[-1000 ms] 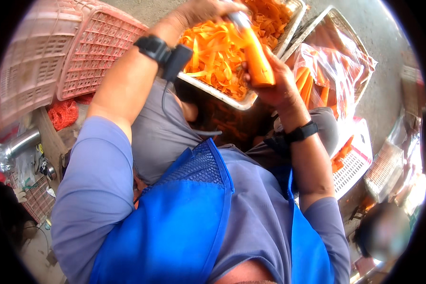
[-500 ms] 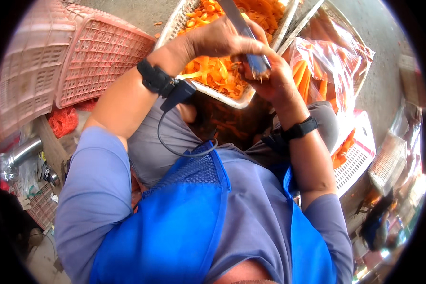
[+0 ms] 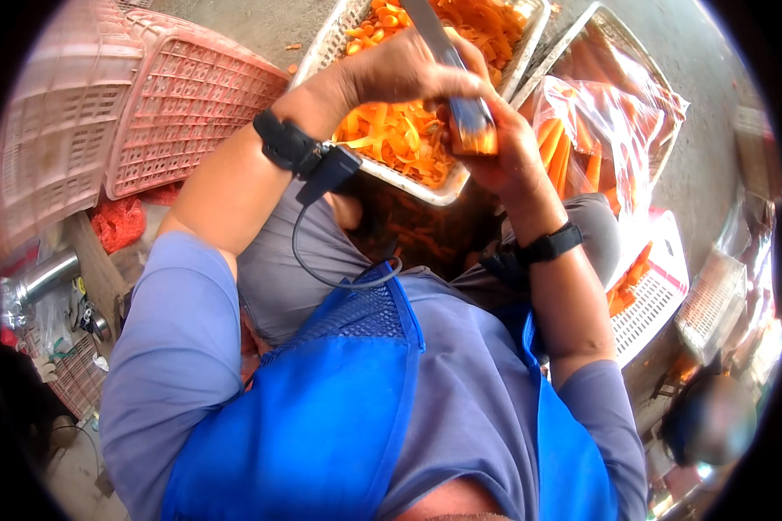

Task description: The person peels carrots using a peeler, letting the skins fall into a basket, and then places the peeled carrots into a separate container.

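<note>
My left hand (image 3: 400,69) is closed on a long flat metal blade (image 3: 436,33), its thumb across the near face. The blade slants down to the right, above a white basket (image 3: 443,193) of carrot peelings (image 3: 395,139). Around the blade's lower end, my right hand (image 3: 508,143) is closed with its fingers bent. That end shines blue and orange; I cannot tell whether the orange is a reflection or a piece of carrot. Part of each hand's grip is hidden behind the blade.
Red plastic crates (image 3: 195,108) stand at the left. Right of the peelings, a basket holds a clear plastic bag (image 3: 604,113) of carrots (image 3: 552,148). More carrots (image 3: 632,278) lie by a white crate (image 3: 647,308) beside my right knee. A red net (image 3: 117,223) lies at the left.
The blade's lower end has turned slightly and now shows an orange patch where a tan edge showed. Both hands keep nearly the same place. A blurred dark shape at the lower right has shifted.
</note>
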The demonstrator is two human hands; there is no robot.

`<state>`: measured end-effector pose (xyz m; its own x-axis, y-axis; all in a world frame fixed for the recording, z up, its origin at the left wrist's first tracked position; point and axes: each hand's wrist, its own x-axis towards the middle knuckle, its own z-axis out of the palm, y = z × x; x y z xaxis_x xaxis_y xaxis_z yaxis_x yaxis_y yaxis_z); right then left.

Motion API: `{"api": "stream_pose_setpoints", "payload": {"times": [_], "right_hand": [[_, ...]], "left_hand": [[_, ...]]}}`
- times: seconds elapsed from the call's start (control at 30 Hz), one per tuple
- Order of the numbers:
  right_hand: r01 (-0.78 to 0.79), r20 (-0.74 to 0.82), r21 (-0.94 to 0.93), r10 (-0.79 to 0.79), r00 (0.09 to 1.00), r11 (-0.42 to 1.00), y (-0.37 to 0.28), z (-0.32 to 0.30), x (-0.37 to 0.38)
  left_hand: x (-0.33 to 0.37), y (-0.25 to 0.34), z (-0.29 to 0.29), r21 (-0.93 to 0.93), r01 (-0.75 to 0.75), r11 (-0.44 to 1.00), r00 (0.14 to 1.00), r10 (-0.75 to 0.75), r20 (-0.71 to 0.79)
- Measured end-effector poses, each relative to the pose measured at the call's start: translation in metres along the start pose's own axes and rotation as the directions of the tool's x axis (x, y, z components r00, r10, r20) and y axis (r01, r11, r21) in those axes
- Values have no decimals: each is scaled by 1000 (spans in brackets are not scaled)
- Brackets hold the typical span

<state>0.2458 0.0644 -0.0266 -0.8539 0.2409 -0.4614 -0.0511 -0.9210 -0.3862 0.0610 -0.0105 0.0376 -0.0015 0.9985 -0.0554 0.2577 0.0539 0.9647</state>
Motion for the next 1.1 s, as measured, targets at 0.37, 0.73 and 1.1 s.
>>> {"api": "stream_pose_setpoints", "payload": {"times": [0.37, 0.73, 1.1], "right_hand": [[-113, 124, 30, 108, 986, 993, 1, -2, -8], [40, -6, -45, -40, 999, 998, -7, -2, -3], [-81, 79, -17, 82, 994, 997, 0, -4, 0]], "left_hand": [[12, -65, -80, -314, 155, 937, 958, -220, -183], [6, -23, -53, -161, 54, 986, 939, -105, -328], [9, -23, -35, -26, 78, 997, 997, -78, -24]]}}
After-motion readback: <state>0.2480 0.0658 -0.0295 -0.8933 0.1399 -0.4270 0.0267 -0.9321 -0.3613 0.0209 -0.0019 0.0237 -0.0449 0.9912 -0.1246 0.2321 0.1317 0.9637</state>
